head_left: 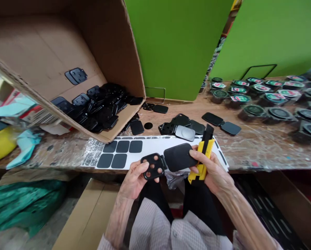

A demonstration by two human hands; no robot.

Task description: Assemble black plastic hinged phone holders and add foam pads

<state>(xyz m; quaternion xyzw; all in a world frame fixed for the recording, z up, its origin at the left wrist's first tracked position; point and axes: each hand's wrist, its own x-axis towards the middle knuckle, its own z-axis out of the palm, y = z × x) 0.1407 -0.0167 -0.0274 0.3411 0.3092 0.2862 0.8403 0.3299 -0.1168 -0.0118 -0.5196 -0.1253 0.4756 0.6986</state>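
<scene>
Between my two hands, just off the table's front edge, is a black hinged plate (180,157), unfolded flat. My left hand (134,178) pinches its half with several round holes, thumb on top. The solid half is gripped by my right hand (210,166), which also has a yellow utility knife (202,159) tucked in the palm, its dark end pointing away from me. Behind the plate lies a white sheet (150,143) bearing several dark rounded-square pads (119,161). More black hinged plates (181,121) and a grey-faced piece (185,133) lie beyond the sheet.
An open cardboard box (134,80) on its side at left holds many black plates (100,104). Green panels (171,45) stand at the back. Several lidded round containers (272,99) crowd the right. A yellow object (0,144) and blue cloth (25,147) sit far left.
</scene>
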